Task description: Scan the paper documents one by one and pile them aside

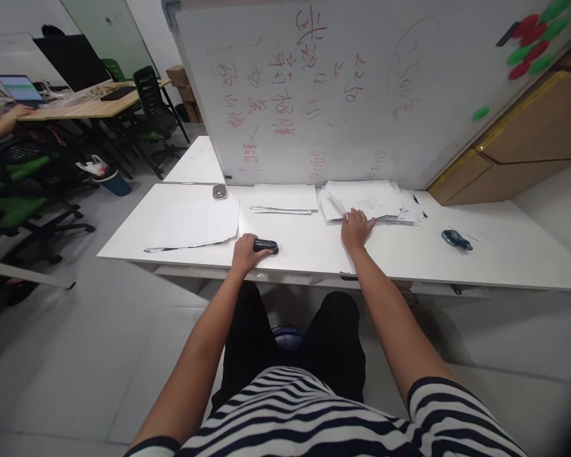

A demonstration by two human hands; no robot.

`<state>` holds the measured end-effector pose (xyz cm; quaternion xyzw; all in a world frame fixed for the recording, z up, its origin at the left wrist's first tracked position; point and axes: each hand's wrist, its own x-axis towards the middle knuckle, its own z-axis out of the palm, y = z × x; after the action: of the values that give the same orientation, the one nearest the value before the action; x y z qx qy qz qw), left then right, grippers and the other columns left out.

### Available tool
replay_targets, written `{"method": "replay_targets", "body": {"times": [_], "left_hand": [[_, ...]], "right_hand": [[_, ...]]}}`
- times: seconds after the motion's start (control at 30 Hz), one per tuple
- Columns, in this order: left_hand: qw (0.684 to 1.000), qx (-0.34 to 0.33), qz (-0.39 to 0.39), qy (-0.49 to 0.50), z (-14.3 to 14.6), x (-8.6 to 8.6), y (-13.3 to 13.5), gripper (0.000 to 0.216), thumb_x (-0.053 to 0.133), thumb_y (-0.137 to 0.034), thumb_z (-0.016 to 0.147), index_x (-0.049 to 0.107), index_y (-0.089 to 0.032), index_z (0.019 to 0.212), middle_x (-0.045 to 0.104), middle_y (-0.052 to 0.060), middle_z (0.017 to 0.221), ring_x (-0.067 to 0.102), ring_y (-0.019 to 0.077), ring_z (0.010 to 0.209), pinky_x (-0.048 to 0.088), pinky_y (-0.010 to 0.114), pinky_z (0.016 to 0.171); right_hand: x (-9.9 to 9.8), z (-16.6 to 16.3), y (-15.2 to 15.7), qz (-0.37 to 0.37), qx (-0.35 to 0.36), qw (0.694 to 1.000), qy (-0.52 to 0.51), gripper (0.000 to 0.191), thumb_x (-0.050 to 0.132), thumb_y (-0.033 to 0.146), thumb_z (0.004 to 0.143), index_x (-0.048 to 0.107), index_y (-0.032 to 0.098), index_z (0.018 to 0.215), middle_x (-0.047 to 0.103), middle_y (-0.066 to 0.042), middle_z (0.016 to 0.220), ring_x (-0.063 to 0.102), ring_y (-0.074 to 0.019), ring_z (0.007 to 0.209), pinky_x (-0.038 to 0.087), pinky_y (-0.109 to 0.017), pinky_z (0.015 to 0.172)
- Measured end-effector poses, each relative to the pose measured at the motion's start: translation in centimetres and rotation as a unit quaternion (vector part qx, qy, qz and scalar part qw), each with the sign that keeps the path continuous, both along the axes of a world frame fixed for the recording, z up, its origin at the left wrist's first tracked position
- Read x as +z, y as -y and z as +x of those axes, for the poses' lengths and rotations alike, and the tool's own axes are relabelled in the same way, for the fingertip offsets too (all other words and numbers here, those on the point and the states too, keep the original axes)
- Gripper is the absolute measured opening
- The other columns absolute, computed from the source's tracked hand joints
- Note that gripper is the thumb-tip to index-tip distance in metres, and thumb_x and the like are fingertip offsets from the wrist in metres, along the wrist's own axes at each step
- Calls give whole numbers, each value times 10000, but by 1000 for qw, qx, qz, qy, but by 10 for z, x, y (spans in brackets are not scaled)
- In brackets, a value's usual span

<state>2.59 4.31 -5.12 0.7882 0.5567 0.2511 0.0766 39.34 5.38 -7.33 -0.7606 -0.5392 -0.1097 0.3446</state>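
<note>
My left hand [245, 255] is closed around one end of a black stapler [267, 246] near the desk's front edge. My right hand [355, 230] rests on the near edge of a messy stack of papers [371, 195], its thumb apart from the fingers, which lie on the top sheets. Between the hands and the whiteboard lies a smaller, neater pile of papers [285, 197]. Wider white sheets [195, 222] are spread on the desk to the left of my left hand.
The white desk [309, 244] meets an upright whiteboard [285, 95] with red writing and magnets. A small dark round-cornered object [219, 191] stands behind the left sheets. A dark blue object [455, 239] lies at right. Cardboard boxes [518, 139] lean at far right; another person's arm [2, 124] shows at left.
</note>
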Motion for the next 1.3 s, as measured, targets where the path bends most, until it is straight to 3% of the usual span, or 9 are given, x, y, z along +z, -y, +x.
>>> {"method": "replay_targets", "body": {"times": [0.23, 0.43, 0.57, 0.77, 0.87, 1.0, 1.13, 1.2, 1.3], "left_hand": [[1000, -1, 2, 9, 0, 1, 2, 437, 677, -540, 724, 536, -218, 983, 567, 71, 993, 545, 242, 943, 430, 365, 842], [1000, 10, -6, 15, 1, 4, 5, 421, 675, -533, 730, 537, -221, 975, 564, 72, 997, 542, 242, 950, 428, 363, 846], [1000, 7, 1, 27, 0, 3, 5, 417, 668, -527, 736, 538, -214, 977, 565, 72, 979, 537, 240, 936, 424, 355, 822], [1000, 8, 17, 23, 0, -1, 2, 430, 674, -537, 728, 548, -202, 967, 576, 78, 957, 539, 240, 916, 420, 354, 821], [999, 13, 25, 34, 0, -3, 0, 451, 670, -552, 725, 557, -195, 975, 589, 97, 969, 540, 263, 961, 415, 371, 848], [997, 38, 40, 62, -3, -2, 0, 629, 674, -566, 712, 514, -178, 1180, 539, 166, 1231, 444, 330, 1210, 334, 446, 997], [992, -15, 56, 109, 5, 7, 18, 871, 659, -661, 661, 429, -150, 1328, 354, 218, 1447, 203, 381, 1397, 140, 530, 1109], [978, -88, 30, 187, 19, 12, 42, 907, 592, -737, 661, 430, -145, 1329, 378, 221, 1433, 243, 365, 1391, 161, 501, 1121], [910, -115, -44, 395, 38, 13, 90, 899, 387, -772, 768, 295, -156, 1416, 388, 214, 1429, 386, 306, 1327, 323, 432, 1062]], "right_hand": [[0, 5, 4, -3, -45, 997, -68, 428, 268, 347, 976, 653, 161, 972, 695, -128, 951, 579, -232, 966, 287, -442, 1019], [-1, 5, 7, 20, -21, 998, -64, 441, 284, 388, 981, 669, 179, 1024, 702, -96, 1052, 602, -199, 992, 179, -459, 1095], [-4, 4, 7, 13, -20, 999, -29, 464, 282, 410, 983, 684, 178, 973, 711, -87, 988, 595, -208, 1005, 155, -484, 1092], [-5, 5, 7, 3, -8, 1000, -5, 520, 293, 475, 970, 686, 168, 824, 713, -89, 829, 606, -204, 856, 222, -462, 1055], [7, -3, 13, 9, 14, 1000, -22, 561, 276, 513, 961, 668, 164, 764, 692, -93, 749, 603, -204, 780, 294, -451, 1006], [45, -40, 50, 86, 72, 986, -120, 593, 318, 617, 908, 641, 167, 700, 659, -85, 702, 603, -216, 740, 434, -360, 802], [78, -94, 118, 226, 8, 919, -323, 623, 360, 665, 870, 637, 145, 669, 647, -68, 640, 626, -220, 705, 471, -324, 699], [82, -117, 150, 199, -42, 893, -402, 679, 335, 691, 861, 561, 177, 480, 557, -47, 457, 600, -198, 555, 477, -326, 675], [68, -138, 182, 129, -45, 873, -468, 682, 395, 702, 833, 509, 203, 382, 510, -39, 375, 558, -177, 446, 478, -325, 640]]}}
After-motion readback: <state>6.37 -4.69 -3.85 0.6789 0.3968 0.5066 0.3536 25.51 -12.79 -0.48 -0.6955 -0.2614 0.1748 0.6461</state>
